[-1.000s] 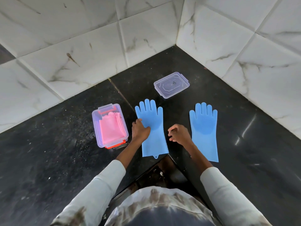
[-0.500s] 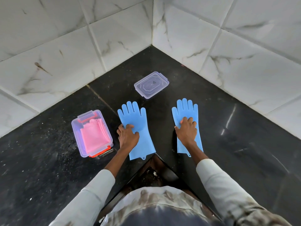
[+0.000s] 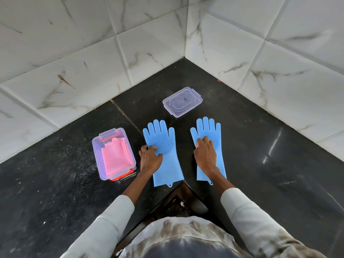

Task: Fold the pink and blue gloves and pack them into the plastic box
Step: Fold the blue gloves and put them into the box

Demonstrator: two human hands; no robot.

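Two flat blue silicone gloves, left (image 3: pixel 163 155) and right (image 3: pixel 209 148), lie near the black polished stone desk (image 3: pixel 270 155) corner, each pressed by one hand, left (image 3: pixel 149 158) and right (image 3: pixel 204 153), fingers bent. Folded pink gloves (image 3: pixel 116 157) fill the clear plastic box (image 3: pixel 96 146); its transparent lid (image 3: pixel 182 101) lies apart.

I see a glossy black stone bench (image 3: pixel 260 164), matt rubbery blue gloves (image 3: pixel 163 138), a clear plastic box (image 3: pixel 96 146), and polished marble-look wall tiles (image 3: pixel 74 62).

We wear long pale grey sleeves (image 3: pixel 111 226) pushed above the wrists, and a brown-stained mottled shirt front (image 3: pixel 178 233).
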